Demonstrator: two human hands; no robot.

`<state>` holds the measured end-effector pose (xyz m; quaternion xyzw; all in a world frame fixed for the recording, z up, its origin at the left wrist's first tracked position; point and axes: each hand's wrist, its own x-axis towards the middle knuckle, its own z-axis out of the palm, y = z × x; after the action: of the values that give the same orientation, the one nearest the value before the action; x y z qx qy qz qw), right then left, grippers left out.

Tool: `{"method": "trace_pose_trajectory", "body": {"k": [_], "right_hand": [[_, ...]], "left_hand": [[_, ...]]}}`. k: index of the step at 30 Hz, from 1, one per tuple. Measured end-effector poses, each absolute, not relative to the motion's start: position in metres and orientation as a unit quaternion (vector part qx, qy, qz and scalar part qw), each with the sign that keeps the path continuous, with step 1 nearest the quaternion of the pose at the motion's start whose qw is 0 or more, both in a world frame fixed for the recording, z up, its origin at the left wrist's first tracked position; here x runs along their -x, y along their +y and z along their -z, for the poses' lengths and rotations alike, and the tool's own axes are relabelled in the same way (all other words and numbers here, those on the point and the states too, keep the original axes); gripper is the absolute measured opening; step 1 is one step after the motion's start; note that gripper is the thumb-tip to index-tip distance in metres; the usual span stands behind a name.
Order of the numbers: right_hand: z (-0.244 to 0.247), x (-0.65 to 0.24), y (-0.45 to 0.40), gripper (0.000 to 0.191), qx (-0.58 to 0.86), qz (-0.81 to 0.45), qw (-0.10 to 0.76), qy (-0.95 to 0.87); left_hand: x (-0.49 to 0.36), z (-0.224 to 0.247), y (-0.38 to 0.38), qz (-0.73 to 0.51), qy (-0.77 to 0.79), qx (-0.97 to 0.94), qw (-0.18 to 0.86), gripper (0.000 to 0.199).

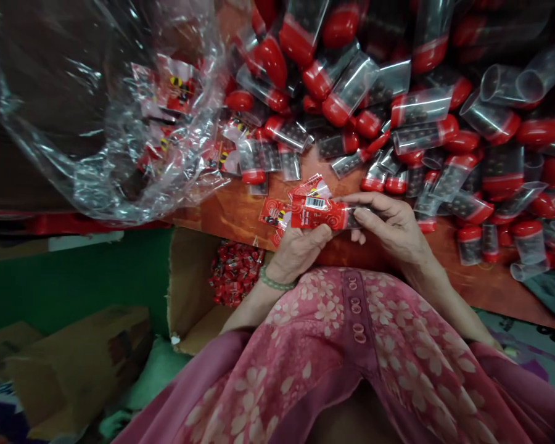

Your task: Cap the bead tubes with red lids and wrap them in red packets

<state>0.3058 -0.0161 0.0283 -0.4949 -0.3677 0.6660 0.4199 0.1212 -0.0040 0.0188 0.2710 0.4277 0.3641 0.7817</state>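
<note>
Now | left hand [300, 248] pinches red barcoded packet [321, 214] | right hand [394, 226] grips its dark end | seemingly to steady it

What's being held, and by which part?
The left hand holds a red barcoded packet by its lower edge; the right hand pinches a partly hidden dark item at the packet's right end.

No words can be read for certain. The red packet [326, 217] held at centre bears a barcode [315, 202] on a white patch, with small pale print [305, 217] too tiny to make out. Dark characters on a pale sheet [531, 339], lower right, are blurred and unreadable.
</note>
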Motion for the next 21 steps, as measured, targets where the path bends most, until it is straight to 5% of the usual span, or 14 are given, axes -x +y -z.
{"method": "trace_pose_trajectory", "body": {"k": [8, 16, 21], "right_hand": [[-0.022, -0.291, -0.023, 0.046, 0.515, -0.614, 0.456, -0.387], [-0.006, -0.260, -0.025, 0.044, 0.580, -0.517, 0.524, -0.349], [-0.001, -0.257, -0.020, 0.044, 0.544, -0.565, 0.522, -0.336]], "left_hand": [[-0.140, -0.018, -0.006, -0.395, 0.452, -0.195, 0.776, 0.046], [-0.156, -0.002, -0.004, -0.420, 0.536, -0.230, 0.695, 0.063], [-0.150, -0.006, 0.005, -0.419, 0.489, -0.266, 0.717, 0.067]]}}
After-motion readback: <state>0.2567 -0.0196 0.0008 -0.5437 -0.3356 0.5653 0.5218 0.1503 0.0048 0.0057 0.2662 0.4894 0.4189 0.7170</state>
